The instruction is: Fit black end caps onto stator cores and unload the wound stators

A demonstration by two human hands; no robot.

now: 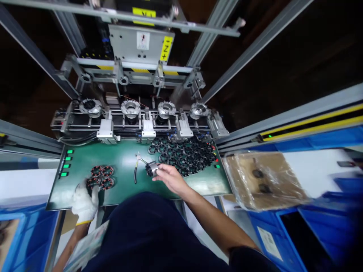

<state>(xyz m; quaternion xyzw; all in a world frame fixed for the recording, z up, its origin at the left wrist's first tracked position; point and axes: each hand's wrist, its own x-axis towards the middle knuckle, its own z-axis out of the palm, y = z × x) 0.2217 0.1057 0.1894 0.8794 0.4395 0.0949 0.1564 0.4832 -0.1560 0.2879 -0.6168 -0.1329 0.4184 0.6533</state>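
Head view: right grip [171, 179] pinching metallic ring [153, 167]; left grip [84, 200] at coiled rings [107, 184], closure unclear; carton [276, 170] holds dark parts [264, 188]

Bench [121, 151] and Machine [144, 70]

On the bench, left to right: four rings [101, 176], pliers [136, 168], heaped rings [184, 155]. The machine stands along the far side. Left bin [36, 234] and right bin [317, 223] flank the bench.

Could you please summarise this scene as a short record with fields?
Left hand: white-gloved, blurred, at four orange-marked rings; grip unclear
Right hand: ungloved, holding a dark part with metallic band
Between hands: pliers on the green table
Table's right: many black rings
Behind table: four round metal fixtures
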